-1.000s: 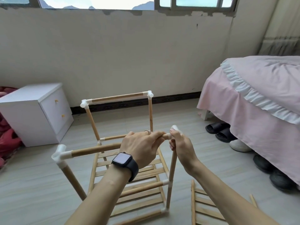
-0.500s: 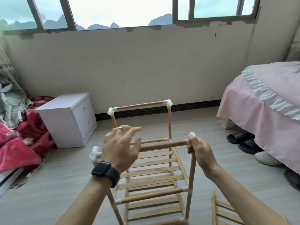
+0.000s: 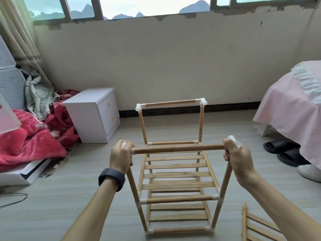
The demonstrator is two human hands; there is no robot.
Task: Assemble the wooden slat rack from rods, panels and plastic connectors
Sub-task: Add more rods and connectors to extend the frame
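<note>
The wooden slat rack (image 3: 177, 178) stands upright on the floor in front of me, with slat shelves at two lower levels and white plastic connectors at its joints. A near top rod (image 3: 178, 149) runs between my two hands. My left hand (image 3: 121, 156) grips the near left corner connector, which shows only as a white tip above my fingers. My right hand (image 3: 237, 159) grips the near right corner connector (image 3: 234, 140). The far top rod (image 3: 171, 103) sits between two white connectors at the back.
A loose slat panel (image 3: 257, 226) lies on the floor at the lower right. A white bedside cabinet (image 3: 93, 115) stands at the left by red bedding (image 3: 31, 136). A pink-covered bed (image 3: 291, 108) with slippers (image 3: 281, 150) beneath it is on the right.
My left hand left the middle of the near rod, opened, and now grips the left corner. My right hand stays on the right corner. My view shifted left and tilted upward.
</note>
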